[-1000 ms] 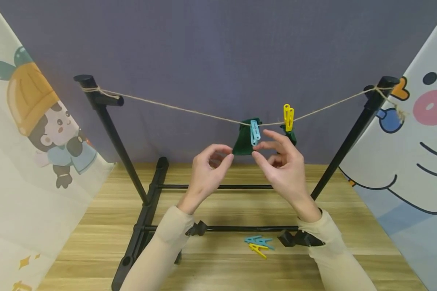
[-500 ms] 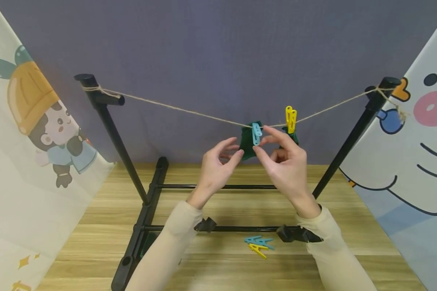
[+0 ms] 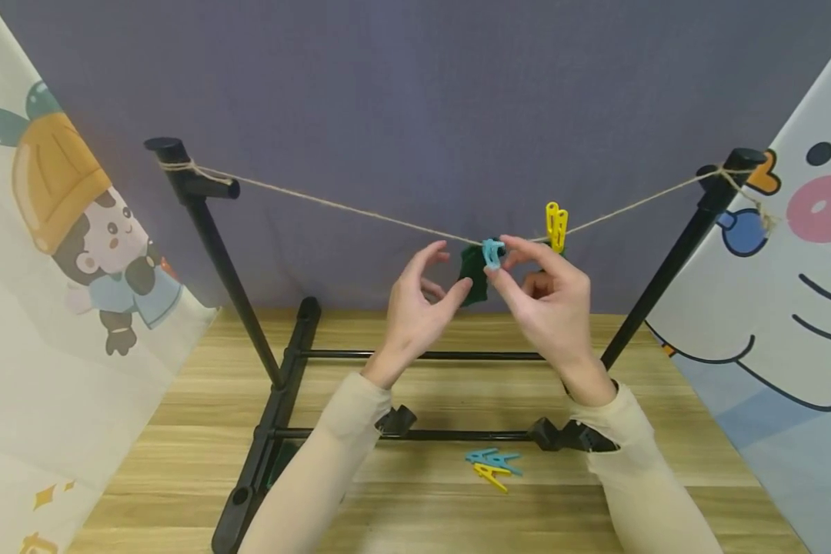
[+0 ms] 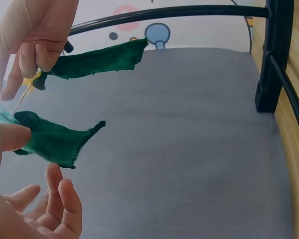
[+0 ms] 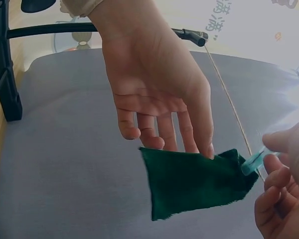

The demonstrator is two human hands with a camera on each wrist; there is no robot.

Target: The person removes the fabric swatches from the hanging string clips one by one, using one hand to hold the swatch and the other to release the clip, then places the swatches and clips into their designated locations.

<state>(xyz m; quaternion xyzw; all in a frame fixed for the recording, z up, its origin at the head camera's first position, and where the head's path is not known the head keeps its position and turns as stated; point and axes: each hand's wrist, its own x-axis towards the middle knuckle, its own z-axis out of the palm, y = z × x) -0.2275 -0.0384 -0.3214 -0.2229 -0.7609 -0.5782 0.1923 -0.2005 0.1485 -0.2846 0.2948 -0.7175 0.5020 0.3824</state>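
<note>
A small dark green cloth [image 3: 475, 274] hangs from the twine line [image 3: 360, 211], folded over it at the top. My right hand [image 3: 550, 300] pinches a light blue clothespin [image 3: 492, 254] between thumb and index finger, at the cloth's top on the line. My left hand [image 3: 418, 315] is at the cloth's left edge; its thumb touches or nearly touches the cloth, and the fingers are relaxed and spread. In the right wrist view the green cloth [image 5: 194, 184] hangs flat beside the left hand [image 5: 149, 69]. Behind the right hand, a yellow clothespin [image 3: 557, 227] holds a second green cloth [image 4: 102, 59].
The twine runs between two black posts [image 3: 225, 269] of a black frame. Several blue and yellow clothespins [image 3: 492, 465] lie on the wooden table [image 3: 402, 500]. Printed cloth panels stand left and right, with a grey backdrop [image 3: 415, 115] behind.
My left hand has moved right and stopped pinching the cloth's lower left corner. My right hand has moved up onto the blue clothespin, which has turned. The line and cloth have shifted slightly right.
</note>
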